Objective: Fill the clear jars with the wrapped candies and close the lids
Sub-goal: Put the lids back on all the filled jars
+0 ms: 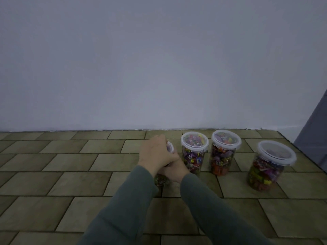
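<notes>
A: Where is the last candy jar [161, 180]?
B: On the floor, under both hands.
A: Holding it?
B: The left hand [156, 152] grips its lid [170, 147]; the right hand [174, 169] wraps its slippery, heavy side.

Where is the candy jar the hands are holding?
In the head view, the clear plastic candy jar stands on the tiled surface, gripped by both hands, leftmost beside three lidded jars.

Both sleeved arms reach forward; the left hand [156, 152] curls above the right hand [174, 169], touching.
</notes>
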Demonstrator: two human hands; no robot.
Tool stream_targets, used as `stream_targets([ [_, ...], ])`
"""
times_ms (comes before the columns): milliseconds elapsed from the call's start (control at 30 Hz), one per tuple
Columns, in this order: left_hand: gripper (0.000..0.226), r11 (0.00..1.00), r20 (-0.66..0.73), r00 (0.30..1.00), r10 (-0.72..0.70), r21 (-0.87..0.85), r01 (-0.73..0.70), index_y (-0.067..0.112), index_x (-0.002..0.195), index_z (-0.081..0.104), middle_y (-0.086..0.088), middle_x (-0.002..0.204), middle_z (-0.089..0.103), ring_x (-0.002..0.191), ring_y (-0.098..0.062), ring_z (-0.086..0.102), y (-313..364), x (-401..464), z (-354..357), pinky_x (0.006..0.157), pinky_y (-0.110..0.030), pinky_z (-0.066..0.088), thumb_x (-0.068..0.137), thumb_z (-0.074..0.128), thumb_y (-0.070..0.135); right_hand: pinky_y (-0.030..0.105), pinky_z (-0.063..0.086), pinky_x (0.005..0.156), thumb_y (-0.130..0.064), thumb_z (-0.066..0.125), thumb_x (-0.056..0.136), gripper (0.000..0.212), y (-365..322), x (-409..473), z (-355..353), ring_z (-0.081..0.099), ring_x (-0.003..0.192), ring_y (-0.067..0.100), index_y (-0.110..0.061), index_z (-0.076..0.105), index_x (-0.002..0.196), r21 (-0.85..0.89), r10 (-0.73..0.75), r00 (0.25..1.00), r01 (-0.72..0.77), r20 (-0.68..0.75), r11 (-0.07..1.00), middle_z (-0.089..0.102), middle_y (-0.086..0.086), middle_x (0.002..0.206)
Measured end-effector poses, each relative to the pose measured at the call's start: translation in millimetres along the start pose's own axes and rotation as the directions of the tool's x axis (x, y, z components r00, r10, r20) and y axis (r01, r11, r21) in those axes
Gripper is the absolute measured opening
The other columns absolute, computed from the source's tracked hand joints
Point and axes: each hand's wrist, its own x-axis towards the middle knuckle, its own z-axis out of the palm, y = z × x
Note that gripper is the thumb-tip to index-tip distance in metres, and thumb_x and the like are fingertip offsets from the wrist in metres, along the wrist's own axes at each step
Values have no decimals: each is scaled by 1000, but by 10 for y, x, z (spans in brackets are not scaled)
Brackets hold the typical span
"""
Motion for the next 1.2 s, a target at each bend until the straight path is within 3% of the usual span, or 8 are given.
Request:
stream_targets([
  [167, 32, 999, -19, 1000, 3, 41, -3, 21, 94, 46, 2, 94, 52, 82, -14, 51, 57, -42, 32, 69, -28, 41, 83, 61, 47, 16, 37, 90, -9, 77, 79, 76, -61, -38, -45, 47, 114, 8, -16, 30, 138, -95, -7, 1000, 10, 26, 995, 45, -17, 109],
  [333, 30, 997, 84, 993, 80, -24, -78, 25, 94, 55, 5, 94, 53, 86, -14, 52, -83, -8, -79, 70, -26, 40, 79, 66, 49, 30, 48, 99, -15, 85, 66, 78, -35, -39, -28, 56, 117, 9, -22, 43, 132, -44, 14, 1000, -14, 5, 999, 59, -9, 123],
  [500, 47, 965, 305, 935, 179, -239, -107, 33, 118, 66, 15, 123, 44, 113, -5, 44, -452, -50, -324, 90, -22, 33, 74, 81, 38, 42, 47, 103, -19, 89, 59, 88, 32, -1, -95, 58, 118, 12, -21, 42, 134, 5, -31, 999, 31, 34, 1000, 61, -1, 125],
  [633, 50, 942, 182, 951, 251, -272, -197, 38, 119, 65, 24, 128, 44, 115, -1, 38, -660, -98, -178, 100, -24, 30, 72, 82, 39, 46, 45, 104, -20, 90, 60, 90, 37, -8, -104, 56, 121, 16, -20, 42, 135, 7, -61, 996, 60, 59, 998, 60, 0, 128],
  [833, 42, 899, -24, 958, 286, -339, -277, 40, 116, 67, 27, 125, 48, 113, 8, 35, -724, -208, 19, 100, -22, 29, 75, 78, 42, 31, 49, 98, 7, 82, 65, 72, -36, -12, -150, 60, 116, 17, -13, 51, 128, 40, -128, 991, 127, 38, 991, 65, 5, 121],
  [967, 33, 879, -71, 997, 43, -471, -71, 33, 109, 70, 13, 118, 48, 109, -1, 43, -608, -209, -22, 91, -21, 34, 78, 76, 43, 26, 49, 94, -2, 85, 63, 73, -9, -20, -140, 62, 111, 9, -23, 52, 124, 35, -78, 996, 77, 34, 996, 66, -1, 117],
  [1067, 35, 919, -159, 965, -210, -370, 138, 19, 114, 68, 5, 106, 57, 98, -8, 50, -507, -212, -32, 75, -18, 33, 86, 68, 40, 30, 49, 98, -22, 90, 56, 85, 4, -36, -131, 60, 110, 3, -26, 46, 129, 10, -18, 999, 17, 29, 1000, 64, -8, 118],
  [1200, 26, 913, -198, 943, -268, -364, 183, 12, 105, 72, 6, 85, 63, 76, -6, 53, -427, -229, 45, 48, -13, 30, 92, 61, 31, 34, 49, 100, -30, 90, 50, 94, 29, -32, -123, 59, 112, 4, -26, 42, 131, 18, 25, 999, -25, 20, 1000, 63, -7, 120],
])
